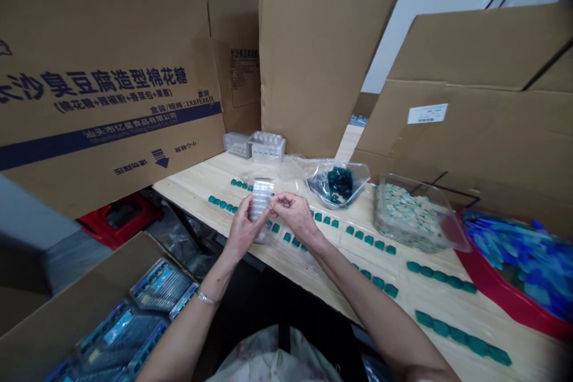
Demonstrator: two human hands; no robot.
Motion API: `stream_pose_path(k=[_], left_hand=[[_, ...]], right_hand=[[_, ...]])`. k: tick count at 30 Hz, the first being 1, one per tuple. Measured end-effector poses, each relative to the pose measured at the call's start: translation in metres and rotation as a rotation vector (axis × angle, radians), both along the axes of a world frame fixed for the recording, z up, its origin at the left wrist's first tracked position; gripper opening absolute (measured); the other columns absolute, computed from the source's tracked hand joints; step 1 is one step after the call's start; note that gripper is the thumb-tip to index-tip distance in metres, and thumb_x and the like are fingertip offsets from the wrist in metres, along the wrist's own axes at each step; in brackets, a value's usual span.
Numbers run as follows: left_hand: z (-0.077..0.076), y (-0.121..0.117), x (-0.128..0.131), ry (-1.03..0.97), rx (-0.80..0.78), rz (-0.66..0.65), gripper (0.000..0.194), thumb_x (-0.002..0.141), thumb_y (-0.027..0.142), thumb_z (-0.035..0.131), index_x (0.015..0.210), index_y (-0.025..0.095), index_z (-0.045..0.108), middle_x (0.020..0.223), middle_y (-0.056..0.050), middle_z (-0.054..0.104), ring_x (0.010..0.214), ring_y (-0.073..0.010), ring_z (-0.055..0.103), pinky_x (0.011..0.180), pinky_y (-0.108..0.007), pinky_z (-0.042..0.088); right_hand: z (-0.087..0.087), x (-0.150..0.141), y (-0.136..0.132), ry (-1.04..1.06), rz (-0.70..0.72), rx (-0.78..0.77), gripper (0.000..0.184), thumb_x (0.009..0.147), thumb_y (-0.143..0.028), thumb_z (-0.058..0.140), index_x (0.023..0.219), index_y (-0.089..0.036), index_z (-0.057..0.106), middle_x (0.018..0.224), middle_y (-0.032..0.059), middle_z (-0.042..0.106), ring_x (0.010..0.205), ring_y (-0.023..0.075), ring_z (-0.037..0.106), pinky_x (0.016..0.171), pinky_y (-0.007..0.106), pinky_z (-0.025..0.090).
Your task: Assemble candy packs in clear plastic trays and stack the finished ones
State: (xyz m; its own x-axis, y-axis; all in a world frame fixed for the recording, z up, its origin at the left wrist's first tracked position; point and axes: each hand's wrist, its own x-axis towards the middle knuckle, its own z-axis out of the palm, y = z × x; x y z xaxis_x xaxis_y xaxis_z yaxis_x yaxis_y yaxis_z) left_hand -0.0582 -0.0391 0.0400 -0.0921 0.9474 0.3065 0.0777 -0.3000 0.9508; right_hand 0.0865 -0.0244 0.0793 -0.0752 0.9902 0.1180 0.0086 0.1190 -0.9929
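Note:
My left hand (242, 228) is closed around a clear ribbed plastic tray (261, 198), held tilted up above the table's near edge. At the tray's right side, the fingers of my right hand (293, 212) are pinched together, close to the left thumb. Whatever lies between those right fingertips is too small to make out. Short rows of dark green pieces (370, 240) lie on the pale wooden table (331, 250) around both hands. Behind them, an open clear bag (317, 182) holds a heap of dark green pieces (340, 182).
Clear plastic trays (267, 146) are stacked at the back. To the right stand a clear tub (405, 215) of small pale pieces and a red basin (487, 283) of blue packets. Cardboard boxes (322, 71) wall the table. An open carton (58, 328) with blue-edged packs sits lower left.

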Motion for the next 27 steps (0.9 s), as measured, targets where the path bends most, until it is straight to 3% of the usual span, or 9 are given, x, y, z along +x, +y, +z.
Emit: stream_pose_path(k=[5,9,13,14,16,18,20,23,27], left_hand=[[0.014,0.002,-0.031,-0.143,-0.018,0.117,0.052,0.073,0.034,0.064,0.119,0.018,0.049,0.110,-0.007,0.061,0.093,-0.0173,0.060,0.082,-0.029,0.048],[0.022,-0.002,-0.036,-0.204,-0.048,0.026,0.050,0.073,0.035,0.063,0.119,0.017,0.050,0.109,-0.007,0.062,0.089,-0.0164,0.061,0.078,-0.029,0.049],[0.019,-0.004,-0.021,-0.231,-0.084,-0.042,0.051,0.073,0.035,0.064,0.119,0.017,0.049,0.107,-0.007,0.062,0.088,-0.0165,0.061,0.078,-0.029,0.049],[0.017,-0.003,-0.017,-0.219,-0.088,-0.037,0.052,0.073,0.034,0.065,0.119,0.017,0.049,0.107,-0.007,0.062,0.089,-0.0166,0.061,0.078,-0.029,0.049],[0.012,0.000,-0.008,-0.183,-0.092,-0.032,0.054,0.072,0.034,0.067,0.120,0.017,0.049,0.106,-0.007,0.062,0.090,-0.0170,0.060,0.080,-0.030,0.048],[0.007,0.004,-0.001,-0.145,-0.080,-0.045,0.054,0.072,0.033,0.068,0.120,0.017,0.049,0.106,-0.007,0.062,0.092,-0.0177,0.059,0.082,-0.030,0.047],[0.004,0.007,0.005,-0.110,-0.059,-0.068,0.053,0.072,0.033,0.068,0.120,0.017,0.050,0.108,-0.008,0.061,0.094,-0.0185,0.059,0.084,-0.031,0.046],[0.001,0.009,0.010,-0.059,-0.032,-0.077,0.054,0.072,0.033,0.068,0.120,0.017,0.050,0.109,-0.009,0.060,0.094,-0.0191,0.059,0.083,-0.032,0.047],[-0.002,0.011,0.012,0.031,-0.002,-0.065,0.053,0.072,0.034,0.068,0.119,0.016,0.051,0.108,-0.010,0.059,0.094,-0.0199,0.058,0.083,-0.032,0.047]], right_hand=[[0.008,0.040,0.015,-0.024,-0.073,0.071,0.016,0.068,-0.032,0.064,0.072,-0.016,0.063,0.062,-0.0005,0.062,0.055,0.0106,0.056,0.061,0.025,0.048],[0.023,0.075,0.058,0.023,-0.089,0.156,0.013,0.071,-0.030,0.062,0.075,-0.018,0.062,0.069,0.0000,0.063,0.061,0.0098,0.058,0.067,0.025,0.048],[0.031,0.087,0.084,-0.158,-0.272,0.150,0.010,0.072,-0.028,0.063,0.076,-0.019,0.060,0.067,0.0009,0.062,0.060,0.0125,0.058,0.066,0.028,0.048],[0.030,0.082,0.081,-0.204,-0.292,0.154,0.011,0.071,-0.028,0.064,0.076,-0.019,0.061,0.064,0.0007,0.061,0.058,0.0133,0.057,0.064,0.029,0.048],[0.023,0.064,0.064,-0.224,-0.196,0.147,0.015,0.070,-0.031,0.066,0.074,-0.018,0.062,0.060,0.0002,0.061,0.054,0.0137,0.056,0.060,0.029,0.048],[0.014,0.040,0.040,-0.136,0.134,0.060,0.024,0.071,-0.037,0.066,0.083,-0.017,0.064,0.067,0.0008,0.064,0.058,0.0136,0.060,0.060,0.028,0.049],[0.005,0.020,0.020,-0.039,0.268,0.002,0.029,0.070,-0.040,0.067,0.085,-0.016,0.065,0.069,0.0006,0.065,0.061,0.0122,0.060,0.063,0.027,0.049],[-0.001,0.007,0.006,0.060,0.276,-0.033,0.028,0.070,-0.040,0.068,0.082,-0.015,0.066,0.066,-0.0008,0.064,0.060,0.0101,0.058,0.064,0.024,0.048],[-0.001,0.010,0.007,0.136,0.256,-0.087,0.026,0.067,-0.038,0.070,0.077,-0.014,0.067,0.062,-0.0013,0.063,0.058,0.0098,0.057,0.063,0.024,0.047]])
